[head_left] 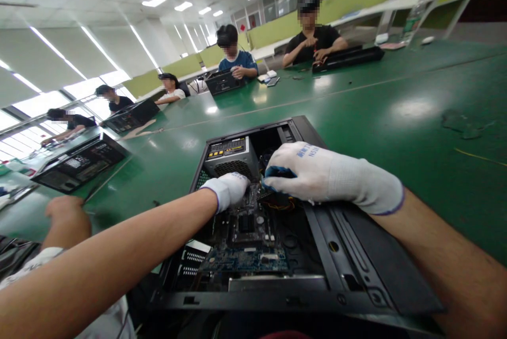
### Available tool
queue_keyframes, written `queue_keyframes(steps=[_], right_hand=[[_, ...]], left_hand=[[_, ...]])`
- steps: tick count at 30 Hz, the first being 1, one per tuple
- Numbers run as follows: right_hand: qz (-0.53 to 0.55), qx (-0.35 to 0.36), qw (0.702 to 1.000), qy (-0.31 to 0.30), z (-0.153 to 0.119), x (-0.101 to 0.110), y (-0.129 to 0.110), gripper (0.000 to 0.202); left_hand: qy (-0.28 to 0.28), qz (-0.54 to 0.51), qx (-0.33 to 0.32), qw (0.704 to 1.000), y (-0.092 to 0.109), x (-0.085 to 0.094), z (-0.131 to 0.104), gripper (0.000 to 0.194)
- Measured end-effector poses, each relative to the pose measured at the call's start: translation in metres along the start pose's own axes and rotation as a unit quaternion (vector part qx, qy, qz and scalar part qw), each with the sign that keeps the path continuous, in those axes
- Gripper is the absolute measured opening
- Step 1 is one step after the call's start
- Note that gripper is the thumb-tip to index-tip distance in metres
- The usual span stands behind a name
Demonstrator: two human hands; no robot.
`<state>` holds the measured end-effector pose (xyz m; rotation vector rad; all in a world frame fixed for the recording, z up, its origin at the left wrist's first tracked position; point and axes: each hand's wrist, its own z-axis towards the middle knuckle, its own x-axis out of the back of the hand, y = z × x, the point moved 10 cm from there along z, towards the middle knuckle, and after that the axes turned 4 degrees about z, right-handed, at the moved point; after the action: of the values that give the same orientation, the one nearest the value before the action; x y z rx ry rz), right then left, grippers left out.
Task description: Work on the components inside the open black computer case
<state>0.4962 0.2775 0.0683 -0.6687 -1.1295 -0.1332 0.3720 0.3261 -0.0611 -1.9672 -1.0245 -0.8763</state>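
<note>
An open black computer case [340, 265] lies on its side before me. Both my hands wear white gloves and reach into it. My left hand [233, 189] is at the motherboard [247, 223], just below the power supply [232, 157]; its fingertips are hidden. My right hand [295, 172] is curled over the cables beside the power supply, thumb and fingers bent toward each other, and what lies between them is too small to make out. Coloured wires [283, 203] run beneath that hand. A blue circuit board [247, 260] sits nearer to me in the case.
The case rests on a green table [396, 101]. Another black case [81, 162] stands at the left, near a neighbour's bare hand [69, 212]. Several people work on cases across the table. A yellow wire [479, 156] lies at the right.
</note>
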Motion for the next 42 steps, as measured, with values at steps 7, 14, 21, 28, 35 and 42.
queue_keyframes(steps=[7, 14, 21, 28, 35, 42], right_hand=[[-0.002, 0.001, 1.0, 0.009, -0.001, 0.0012, 0.0005, 0.038], [0.0, 0.002, 1.0, 0.008, -0.0004, 0.001, -0.0004, 0.038], [-0.01, 0.003, 1.0, 0.006, -0.0003, -0.0001, 0.0001, 0.042], [-0.006, 0.003, 1.0, 0.006, -0.0007, -0.001, 0.001, 0.041], [-0.002, 0.004, 1.0, 0.009, -0.0008, -0.0003, 0.0005, 0.038], [-0.004, 0.004, 1.0, 0.004, -0.0001, 0.0, -0.0012, 0.038]], left_hand=[[-0.002, 0.004, -0.002, 1.0, 0.0018, 0.0014, -0.003, 0.025], [-0.004, 0.004, -0.004, 1.0, 0.0023, 0.0002, -0.0018, 0.027], [-0.004, -0.001, -0.004, 1.0, 0.0028, 0.0, -0.0017, 0.028], [0.0, -0.003, -0.008, 1.0, 0.0048, 0.0027, -0.0026, 0.029], [0.0, 0.0, -0.014, 1.0, 0.0052, 0.0013, -0.0034, 0.027], [-0.012, 0.001, -0.019, 1.0, 0.0038, -0.004, 0.0035, 0.03]])
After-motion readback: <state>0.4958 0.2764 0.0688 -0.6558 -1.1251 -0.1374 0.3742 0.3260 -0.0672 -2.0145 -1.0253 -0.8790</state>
